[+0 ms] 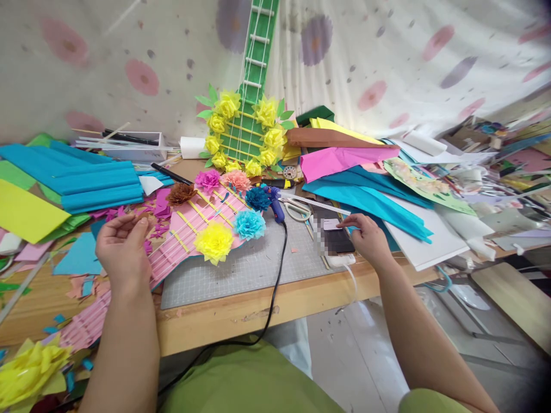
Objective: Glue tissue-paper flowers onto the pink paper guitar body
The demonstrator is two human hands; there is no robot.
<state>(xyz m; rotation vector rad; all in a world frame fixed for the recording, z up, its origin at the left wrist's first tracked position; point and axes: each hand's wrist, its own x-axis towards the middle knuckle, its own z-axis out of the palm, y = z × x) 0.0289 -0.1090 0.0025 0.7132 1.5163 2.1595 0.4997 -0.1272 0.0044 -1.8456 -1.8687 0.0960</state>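
Note:
My left hand (pixel 124 246) is raised over the near left part of a pink paper guitar (pixel 178 232), its fingers curled toward the thumb. A small brownish patch shows at the fingertips; whether they pinch it I cannot tell. My right hand (pixel 368 238) reaches to a dark phone (pixel 339 241) with a partly lit screen, index finger extended at the screen and nothing in its grasp. Yellow (pixel 214 243), light blue (pixel 249 224), dark blue, pink, coral and brown paper flowers sit on the guitar's body. A blue glue gun (pixel 276 205) lies beside it.
Behind stands a green paper guitar (pixel 245 129) ringed with yellow flowers. A grey cutting mat (pixel 206 284) covers part of the wooden table (pixel 193 332). Scissors (pixel 298 211), blue paper (pixel 99 183) and scraps surround it. The glue gun's black cord (pixel 275 287) hangs over the front edge.

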